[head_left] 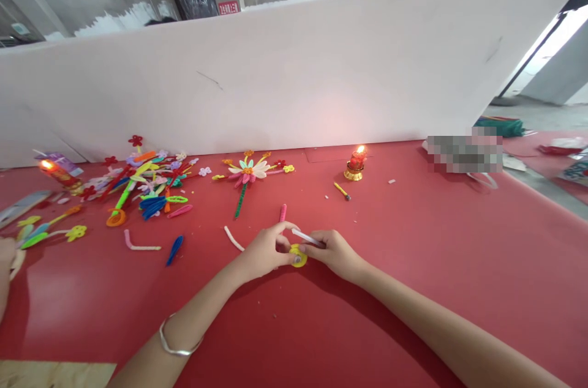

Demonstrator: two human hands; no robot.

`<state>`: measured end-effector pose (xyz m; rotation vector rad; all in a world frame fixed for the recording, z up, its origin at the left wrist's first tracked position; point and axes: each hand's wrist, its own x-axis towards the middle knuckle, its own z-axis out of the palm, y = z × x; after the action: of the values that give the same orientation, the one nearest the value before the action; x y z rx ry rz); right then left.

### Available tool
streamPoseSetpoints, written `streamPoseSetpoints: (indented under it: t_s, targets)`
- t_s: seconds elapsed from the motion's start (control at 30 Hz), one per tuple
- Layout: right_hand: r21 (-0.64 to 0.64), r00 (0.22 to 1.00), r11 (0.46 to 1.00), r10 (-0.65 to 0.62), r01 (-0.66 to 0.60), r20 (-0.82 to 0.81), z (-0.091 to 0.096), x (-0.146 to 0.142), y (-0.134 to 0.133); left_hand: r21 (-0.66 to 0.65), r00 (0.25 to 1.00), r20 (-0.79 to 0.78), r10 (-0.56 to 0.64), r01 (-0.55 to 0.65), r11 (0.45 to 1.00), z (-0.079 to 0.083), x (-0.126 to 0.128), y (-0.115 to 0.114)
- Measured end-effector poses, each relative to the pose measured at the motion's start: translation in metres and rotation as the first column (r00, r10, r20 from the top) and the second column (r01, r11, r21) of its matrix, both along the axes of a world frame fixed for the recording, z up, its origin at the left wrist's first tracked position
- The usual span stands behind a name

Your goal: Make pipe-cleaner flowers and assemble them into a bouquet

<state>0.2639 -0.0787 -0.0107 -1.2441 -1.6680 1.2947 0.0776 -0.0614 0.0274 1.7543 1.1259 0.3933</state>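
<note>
My left hand [265,251] is closed, pinching a small yellow round piece [301,258] between thumb and fingers, just above the red table. My right hand [337,255] is closed on a thin whitish stick [307,237], like a glue stick, which points up to the left. The right fingertips also touch the edge of the yellow piece. Beside my left hand lie a cream pipe-cleaner strip [233,238] and a pink pipe-cleaner piece [283,212]. Further off, a pipe-cleaner flower [247,171] with a green stem [240,201] lies flat.
A lit red candle [357,160] in a gold holder stands ahead, near a yellow lighter-like stick [342,191]. Another burning candle [59,175] leans at the left by a colourful pipe-cleaner pile [138,183]. A white panel [275,82] borders the table. Another person's hand [5,272] is far left.
</note>
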Motion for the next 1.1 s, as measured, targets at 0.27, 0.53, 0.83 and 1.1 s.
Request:
streamPoseSetpoints:
  t_s: [0.27,0.53,0.83,1.1]
  targets:
    - [-0.006,0.971,0.982,-0.19,0.191,-0.144,-0.005,-0.003,0.003,0.008,0.993,0.097,0.066,-0.067,0.998,-0.004,0.007,-0.002]
    - [-0.025,0.974,0.986,-0.165,0.163,-0.155,-0.004,-0.002,0.002,-0.08,0.985,0.152,0.087,-0.076,0.994,-0.01,0.004,0.001]
    - [-0.055,0.978,0.99,-0.141,0.134,-0.154,-0.002,-0.001,0.001,-0.037,0.97,0.202,0.135,-0.13,0.991,-0.016,0.003,0.002]
    - [-0.029,0.985,0.997,-0.079,0.076,-0.151,-0.001,0.0,0.002,-0.038,0.968,0.224,0.109,-0.103,0.994,-0.022,0.0,0.003]
